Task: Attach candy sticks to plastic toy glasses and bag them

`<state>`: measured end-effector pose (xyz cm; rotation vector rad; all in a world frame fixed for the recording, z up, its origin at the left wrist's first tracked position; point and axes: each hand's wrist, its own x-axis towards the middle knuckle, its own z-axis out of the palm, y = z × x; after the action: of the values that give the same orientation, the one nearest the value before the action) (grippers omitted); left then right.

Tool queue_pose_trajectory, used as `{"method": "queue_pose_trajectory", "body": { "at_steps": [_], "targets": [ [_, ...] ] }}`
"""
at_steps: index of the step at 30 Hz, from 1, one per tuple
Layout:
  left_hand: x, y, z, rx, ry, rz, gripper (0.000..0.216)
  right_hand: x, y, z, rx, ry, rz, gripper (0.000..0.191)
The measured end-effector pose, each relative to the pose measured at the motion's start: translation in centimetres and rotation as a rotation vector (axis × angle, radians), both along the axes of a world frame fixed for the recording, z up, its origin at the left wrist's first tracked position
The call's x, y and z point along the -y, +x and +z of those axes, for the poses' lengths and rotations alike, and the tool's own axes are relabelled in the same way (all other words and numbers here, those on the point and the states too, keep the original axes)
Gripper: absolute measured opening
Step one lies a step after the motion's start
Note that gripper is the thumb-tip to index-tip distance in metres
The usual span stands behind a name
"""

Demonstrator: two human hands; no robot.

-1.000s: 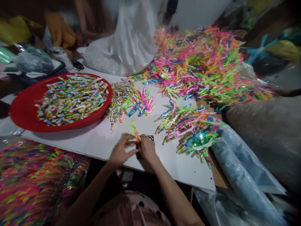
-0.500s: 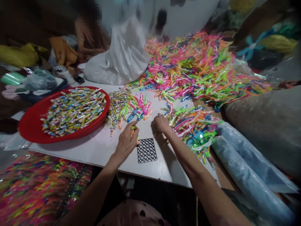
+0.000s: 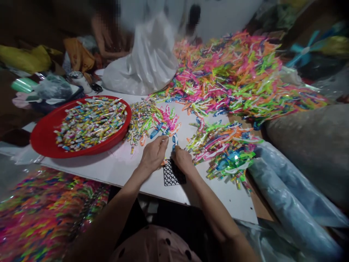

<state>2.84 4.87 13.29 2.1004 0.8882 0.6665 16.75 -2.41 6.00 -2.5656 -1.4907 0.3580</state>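
My left hand (image 3: 153,154) and my right hand (image 3: 182,160) are close together over the white table (image 3: 117,171), just above a small black mesh grid (image 3: 172,175). Both hands are closed in a pinch. Between them stands a thin blue plastic strip (image 3: 174,140), pinched by my right hand. What my left fingers hold is hidden. A small pile of coloured strips (image 3: 152,120) lies just beyond my hands, and another pile (image 3: 223,145) lies to the right.
A red tray (image 3: 43,136) of small wrapped pieces sits at the left. A huge heap of neon strips (image 3: 234,80) fills the back right beside a white plastic bag (image 3: 147,62). Clear plastic rolls (image 3: 286,203) lie at the right. Another person sits at the far side.
My right hand drew back from the right pile to the grid with a blue strip. My left hand moved right to meet it. The camera shifted slightly.
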Motion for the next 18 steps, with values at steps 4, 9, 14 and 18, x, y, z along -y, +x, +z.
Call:
{"method": "queue_pose_trajectory", "body": {
  "at_steps": [4,9,14,18],
  "targets": [
    [0.6,0.5,0.1,-0.089,0.089,0.013,0.037,2.1,-0.5,0.4,-0.351,0.285,-0.122,0.042],
    [0.4,0.6,0.1,-0.183,0.111,0.060,0.036,6.8,-3.3,-2.0,-0.694,0.541,-0.102,0.034],
    [0.7,0.8,0.5,-0.243,0.111,0.064,0.033,6.6,-5.4,-3.8,-0.695,0.473,-0.147,0.033],
    [0.6,0.6,0.4,-0.197,0.071,0.065,0.034,4.3,-6.8,-2.1,-0.316,0.204,-0.002,0.024]
  ]
}}
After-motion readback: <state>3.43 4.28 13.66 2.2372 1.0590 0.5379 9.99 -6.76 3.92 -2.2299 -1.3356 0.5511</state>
